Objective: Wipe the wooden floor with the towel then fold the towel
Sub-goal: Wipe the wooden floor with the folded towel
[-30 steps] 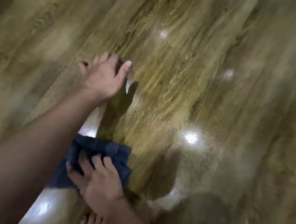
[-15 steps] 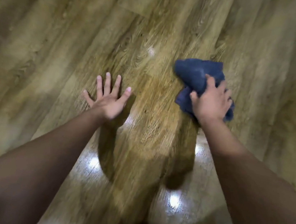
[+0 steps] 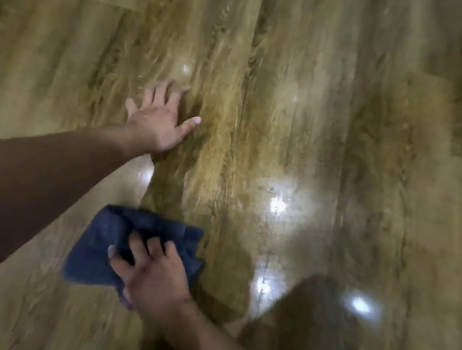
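Note:
A crumpled dark blue towel point(image 3: 102, 249) lies on the glossy wooden floor point(image 3: 304, 125) in the lower middle of the head view. My right hand point(image 3: 152, 276) presses down on the towel's right part, fingers spread and slightly bent into the cloth. My left hand point(image 3: 159, 120) rests flat on the floor farther ahead, fingers spread, apart from the towel. My left forearm crosses the frame from the left edge and passes just beside the towel's left side.
Bright light reflections point(image 3: 277, 206) shine on the planks to the right of the towel. A dark shadow point(image 3: 306, 331) covers the floor at the lower right. The picture is blurred by motion.
My right hand has dragged the towel from the far right of the floor back toward me and to the left. My left hand has stayed flat on the floor.

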### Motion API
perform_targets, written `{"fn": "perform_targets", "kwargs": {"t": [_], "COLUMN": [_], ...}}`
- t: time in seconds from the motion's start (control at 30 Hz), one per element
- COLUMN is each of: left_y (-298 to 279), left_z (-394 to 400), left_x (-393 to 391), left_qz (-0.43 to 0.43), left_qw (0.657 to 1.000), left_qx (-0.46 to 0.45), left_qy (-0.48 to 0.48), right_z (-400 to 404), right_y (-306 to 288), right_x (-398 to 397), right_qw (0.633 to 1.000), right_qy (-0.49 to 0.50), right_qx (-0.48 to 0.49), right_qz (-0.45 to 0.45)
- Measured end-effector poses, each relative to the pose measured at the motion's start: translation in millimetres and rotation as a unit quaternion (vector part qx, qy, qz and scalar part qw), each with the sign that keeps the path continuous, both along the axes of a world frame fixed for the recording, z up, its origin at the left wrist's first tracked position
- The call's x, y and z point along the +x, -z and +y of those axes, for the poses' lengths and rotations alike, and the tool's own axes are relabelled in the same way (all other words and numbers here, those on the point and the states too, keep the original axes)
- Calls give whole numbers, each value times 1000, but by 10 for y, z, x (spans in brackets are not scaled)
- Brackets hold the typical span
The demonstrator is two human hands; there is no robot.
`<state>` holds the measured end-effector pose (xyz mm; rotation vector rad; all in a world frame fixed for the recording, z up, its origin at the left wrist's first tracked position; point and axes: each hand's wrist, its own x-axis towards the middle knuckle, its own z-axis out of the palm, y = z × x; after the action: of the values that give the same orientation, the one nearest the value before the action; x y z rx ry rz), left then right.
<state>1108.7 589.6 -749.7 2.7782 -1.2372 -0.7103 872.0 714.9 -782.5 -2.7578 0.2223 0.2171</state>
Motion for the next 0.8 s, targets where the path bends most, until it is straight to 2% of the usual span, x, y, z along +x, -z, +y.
{"fn": "perform_targets", "kwargs": {"t": [0.07, 0.13, 0.2, 0.23, 0.27, 0.33, 0.4, 0.43, 0.5, 0.57, 0.6, 0.73, 0.8], "left_y": [-90, -149, -158, -145, -119, -43, 10, 50, 175, 272, 307, 336, 332], "left_z": [-313, -585, -739, -801, -846, -951, -1028, -1039, -996, -900, -865, -860, -911], "left_x": [-255, -592, -902, -1058, -1208, -1489, -1662, -1707, -1727, -1709, -1714, -1807, -1859], "left_qz": [17, 53, 87, 106, 133, 240, 336, 342, 291, 231, 213, 185, 207], "left_qw": [996, 983, 967, 967, 973, 971, 931, 928, 955, 972, 975, 980, 977], "left_qx": [8, 67, 119, 118, 97, -3, -83, -84, -13, 45, 50, 61, 41], "left_qy": [85, 163, 206, 198, 164, 16, -113, -121, -49, 16, 28, 41, 10], "right_z": [-98, -410, -850, -1121, -1400, -1951, -2409, -2601, -2926, -3177, -3242, -2977, -2618], "right_y": [13, -4, -32, -48, -62, -96, -112, -112, -101, -87, -73, -41, -45], "right_x": [-203, -416, -654, -803, -960, -1313, -1625, -1741, -1913, -1987, -1991, -1781, -1622], "right_qw": [999, 998, 998, 997, 993, 971, 921, 885, 798, 723, 704, 704, 723], "right_qy": [-39, -49, -15, 23, 76, 215, 378, 457, 598, 689, 709, 705, 684], "right_qx": [-17, -33, -65, -79, -88, -101, -87, -79, -65, -47, -45, -81, -84], "right_qz": [3, 6, 2, -1, -3, 5, 26, 33, 31, 17, 17, 40, 49]}}
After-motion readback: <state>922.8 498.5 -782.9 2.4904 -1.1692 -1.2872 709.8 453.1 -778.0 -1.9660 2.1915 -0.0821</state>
